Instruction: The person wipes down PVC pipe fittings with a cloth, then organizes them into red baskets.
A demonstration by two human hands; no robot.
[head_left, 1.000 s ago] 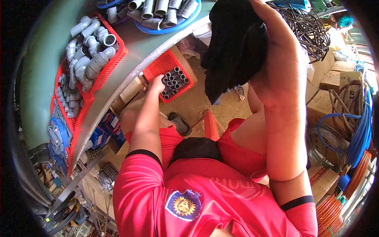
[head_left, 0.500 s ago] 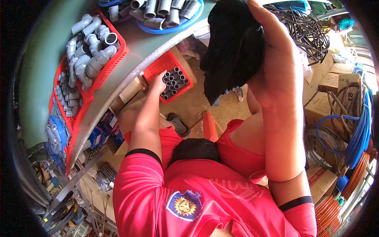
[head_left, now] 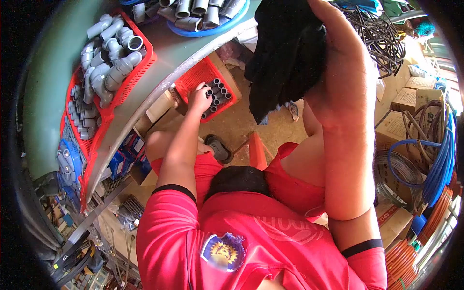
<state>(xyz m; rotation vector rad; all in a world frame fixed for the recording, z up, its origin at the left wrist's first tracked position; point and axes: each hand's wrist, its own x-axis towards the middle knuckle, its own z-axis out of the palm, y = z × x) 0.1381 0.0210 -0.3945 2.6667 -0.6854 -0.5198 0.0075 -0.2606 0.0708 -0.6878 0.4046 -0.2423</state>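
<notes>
My left hand reaches down into a red plastic basket on the floor, its fingers curled at the left side of the grey pipe fittings standing upright there with open ends up. It closes on a grey fitting mostly covered by the fingers. Close to the camera, my right hand is raised and grips a bunched black cloth. The cloth hides most of those fingers and part of the floor behind it.
Red baskets of grey elbows and other fittings stand on the green table, beside a blue tub of fittings. Below are an orange cone-like object and a shoe. Cartons and blue coiled cable line the right.
My left hand has shifted slightly right and its fingers have curled in over the fittings. My right hand still holds the black cloth, nearly in the same place.
</notes>
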